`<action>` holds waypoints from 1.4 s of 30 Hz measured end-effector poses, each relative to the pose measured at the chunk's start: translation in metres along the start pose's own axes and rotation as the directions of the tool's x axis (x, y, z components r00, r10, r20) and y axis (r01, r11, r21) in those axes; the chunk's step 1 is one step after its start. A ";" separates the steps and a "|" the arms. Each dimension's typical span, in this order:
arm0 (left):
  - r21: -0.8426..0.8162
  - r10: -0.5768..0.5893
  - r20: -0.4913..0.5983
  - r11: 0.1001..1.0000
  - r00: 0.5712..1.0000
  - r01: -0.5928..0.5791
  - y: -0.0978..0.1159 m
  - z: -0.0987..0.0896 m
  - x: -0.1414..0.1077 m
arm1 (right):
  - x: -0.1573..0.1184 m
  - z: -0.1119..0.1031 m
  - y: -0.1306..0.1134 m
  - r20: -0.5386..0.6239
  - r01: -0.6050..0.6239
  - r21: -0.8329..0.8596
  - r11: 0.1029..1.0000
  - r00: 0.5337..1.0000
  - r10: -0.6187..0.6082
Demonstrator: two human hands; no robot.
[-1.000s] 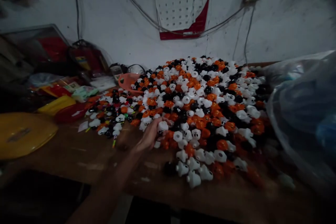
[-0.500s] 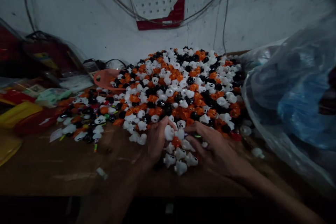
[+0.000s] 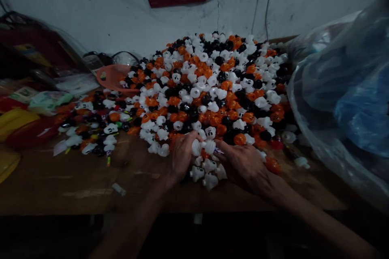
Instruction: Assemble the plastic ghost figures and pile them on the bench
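In the head view my left hand (image 3: 183, 154) is closed at the near edge of a heap of small plastic figures, its fingers against a white ghost figure (image 3: 196, 148). A second white figure (image 3: 209, 147) sits between my hands. Opposite, my right hand (image 3: 245, 164) has its thumb and fingers together on a thin purple-and-white piece (image 3: 218, 151), partly hidden by the fingers. Just below the hands lies a cluster of white ghost figures (image 3: 209, 180) with black faces. Behind them rises the heap of white, orange and black figures (image 3: 212, 107).
On the left of the wooden table (image 3: 75, 182) lie mixed figures with colourful sticks (image 3: 108, 158), beside an orange basket (image 3: 114, 77) and yellow trays (image 3: 18, 123). Large clear plastic bags (image 3: 316, 101) stand at right. A small white piece (image 3: 118, 189) lies near the front.
The view has tilted down, so the heap sits higher in it. My right hand has turned more palm-down, its fingertips staying by the white figures. My left hand keeps its place.
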State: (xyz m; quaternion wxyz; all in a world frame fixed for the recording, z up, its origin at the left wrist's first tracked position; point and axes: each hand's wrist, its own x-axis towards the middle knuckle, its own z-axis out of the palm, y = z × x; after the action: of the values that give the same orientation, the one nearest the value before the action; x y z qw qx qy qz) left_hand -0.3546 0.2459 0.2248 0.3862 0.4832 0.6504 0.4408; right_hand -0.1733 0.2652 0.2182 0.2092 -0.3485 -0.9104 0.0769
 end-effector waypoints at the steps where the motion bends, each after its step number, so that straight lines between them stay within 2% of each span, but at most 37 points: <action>1: 0.003 0.002 0.023 1.000 1.000 -0.002 -0.001 0.000 0.000 | 0.000 0.000 0.001 0.019 0.016 -0.026 1.000 1.000 -0.015; 6: -0.001 0.016 0.091 1.000 0.996 -0.016 -0.003 -0.001 0.002 | 0.002 -0.004 0.003 0.083 0.108 -0.135 0.985 0.992 -0.098; 9: 0.092 0.011 0.148 0.995 0.989 -0.025 -0.001 -0.002 0.003 | 0.004 -0.008 0.003 0.067 0.131 -0.174 0.976 0.990 -0.121; 12: 0.227 0.057 0.194 0.969 0.979 -0.101 0.004 -0.005 0.002 | 0.004 -0.009 0.002 0.053 0.125 -0.164 0.979 0.992 -0.118; 15: 0.285 0.112 0.240 0.941 0.964 -0.180 0.007 -0.004 -0.001 | 0.004 -0.009 0.001 0.048 0.169 -0.201 0.965 0.986 -0.162; 18: 0.242 0.122 0.236 0.954 0.964 -0.179 0.006 0.001 -0.003 | 0.003 -0.008 0.001 0.049 0.224 -0.216 0.950 0.974 -0.219; 22: 0.119 0.077 0.211 0.987 0.974 -0.104 0.002 0.010 -0.005 | 0.000 -0.005 0.001 0.033 0.300 -0.225 0.927 0.953 -0.300; 25: 0.148 0.103 0.172 0.981 0.980 -0.129 0.005 0.015 -0.012 | -0.001 -0.004 -0.003 0.036 0.347 -0.242 0.906 0.936 -0.349; 27: 0.216 0.143 0.129 0.962 0.981 -0.169 0.010 0.017 -0.019 | -0.001 -0.003 -0.008 0.053 0.322 -0.185 0.929 0.947 -0.318; 29: 0.294 0.183 0.093 0.934 0.979 -0.203 0.015 0.018 -0.025 | 0.001 0.000 -0.013 0.040 0.252 -0.056 0.966 0.967 -0.250; 31: 0.348 0.236 0.124 0.899 0.964 -0.265 0.019 0.014 -0.024 | 0.005 0.004 -0.014 -0.001 0.169 0.065 0.983 0.986 -0.169; 33: 0.383 0.279 0.138 0.870 0.950 -0.311 0.022 -0.002 -0.011 | 0.010 0.004 -0.010 -0.023 0.038 0.105 0.994 0.999 -0.036; 34: 0.402 0.297 0.106 0.860 0.949 -0.314 0.024 -0.018 0.000 | 0.012 0.002 -0.005 -0.030 -0.043 0.103 0.994 0.998 0.046; 36: 0.467 0.357 -0.081 0.838 0.931 -0.281 0.029 -0.063 0.028 | 0.012 -0.005 0.011 -0.064 -0.179 0.098 0.979 0.981 0.185; 37: 0.502 0.384 -0.196 0.830 0.902 -0.244 0.033 -0.091 0.045 | 0.008 -0.010 0.022 -0.092 -0.221 0.095 0.971 0.969 0.229; 38: 0.563 0.433 -0.327 0.803 0.840 -0.195 0.036 -0.121 0.061 | 0.002 -0.014 0.032 -0.130 -0.246 0.093 0.965 0.958 0.257; 39: 0.636 0.449 -0.399 0.764 0.799 -0.112 0.039 -0.149 0.077 | -0.006 -0.017 0.043 -0.162 -0.259 0.090 0.962 0.949 0.270; 41: 0.717 0.320 -0.457 0.685 0.830 0.130 0.042 -0.198 0.100 | -0.023 -0.016 0.059 -0.198 -0.263 0.073 0.962 0.942 0.273; 42: 0.730 0.281 -0.465 0.658 0.840 0.184 0.041 -0.215 0.106 | -0.031 -0.011 0.064 -0.219 -0.248 0.086 0.965 0.940 0.262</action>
State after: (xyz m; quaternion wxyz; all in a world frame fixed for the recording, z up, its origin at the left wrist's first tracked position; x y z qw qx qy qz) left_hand -0.5673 0.3115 0.3225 -0.0604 0.4717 0.8403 0.2604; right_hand -0.1092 0.2925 0.1998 0.3105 -0.4639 -0.8249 0.0886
